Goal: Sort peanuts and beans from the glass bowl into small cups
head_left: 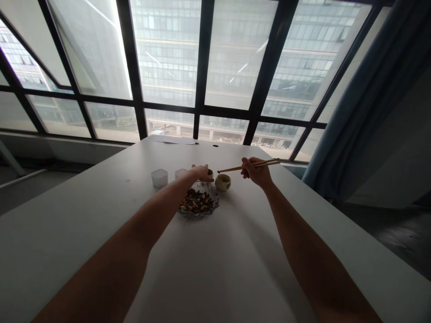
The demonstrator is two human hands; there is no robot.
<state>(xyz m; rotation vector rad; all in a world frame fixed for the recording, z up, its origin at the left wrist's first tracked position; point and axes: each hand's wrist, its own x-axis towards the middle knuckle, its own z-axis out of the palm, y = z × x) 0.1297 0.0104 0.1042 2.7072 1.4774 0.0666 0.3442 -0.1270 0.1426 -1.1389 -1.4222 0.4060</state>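
Observation:
A pair of wooden chopsticks [232,169] is held in my right hand [255,171], tips pointing left above a small cream pot [222,182]. At the tips there is a small dark piece. My left hand [202,173] reaches to a second cream pot [210,175], its fingers around the pot's side; the hand hides part of it. In front of the pots, a clear scalloped glass bowl [215,202] holds a mix of nuts and dark seeds [197,201]. My left forearm covers the bowl's left edge.
Two translucent white cups, one [159,178] at the left and one [180,173] partly behind my left forearm, stand on the white table [208,269]. Paper [175,140] lies at the far edge, before large windows. A blue curtain [357,107] hangs at right.

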